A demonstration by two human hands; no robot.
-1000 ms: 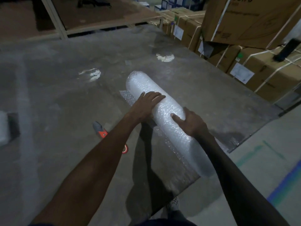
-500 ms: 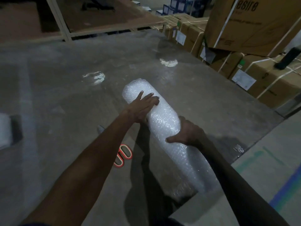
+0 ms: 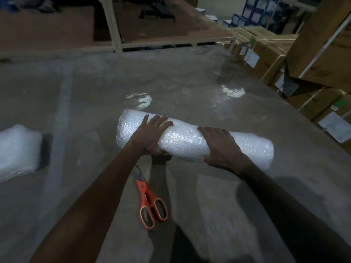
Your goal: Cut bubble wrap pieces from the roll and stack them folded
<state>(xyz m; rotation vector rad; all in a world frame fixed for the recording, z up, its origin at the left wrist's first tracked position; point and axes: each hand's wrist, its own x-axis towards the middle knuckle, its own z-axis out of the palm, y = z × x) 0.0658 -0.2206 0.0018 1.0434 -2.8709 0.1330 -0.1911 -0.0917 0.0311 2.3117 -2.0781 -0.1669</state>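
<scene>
Noted the white cylindrical roll of bubble wrap [image 3: 191, 141] lying on its side across the grey work table [image 3: 190, 88], long axis running left to right in front of me. My left hand [image 3: 152, 133] lay over the roll toward its left end, fingers draped over the top and thumb tucked down the near side, clasping it. My right hand [image 3: 220, 147] clasped it further right in the same fashion, fingers curved over the crown. I judged this two-handed hold was meant to square the roll to the table edge and steady it so a length could be drawn off toward me; no free sheet was plainly visible, so I took the unrolling as not yet begun. The orange-handled scissors [image 3: 150, 202] lay on the table just nearer than the roll, blades pointing toward my left hand, handles toward me, within easy reach but directly in the path where the sheet would be pulled out. Well off to the left sat a white stack of folded bubble wrap pieces [image 3: 17, 152], apart from the roll, presumably the growing pile. Strapped brown cardboard cartons [image 3: 266, 54] stood beyond the table's right edge, and a metal shelving rack [image 3: 117, 42] behind.
</scene>
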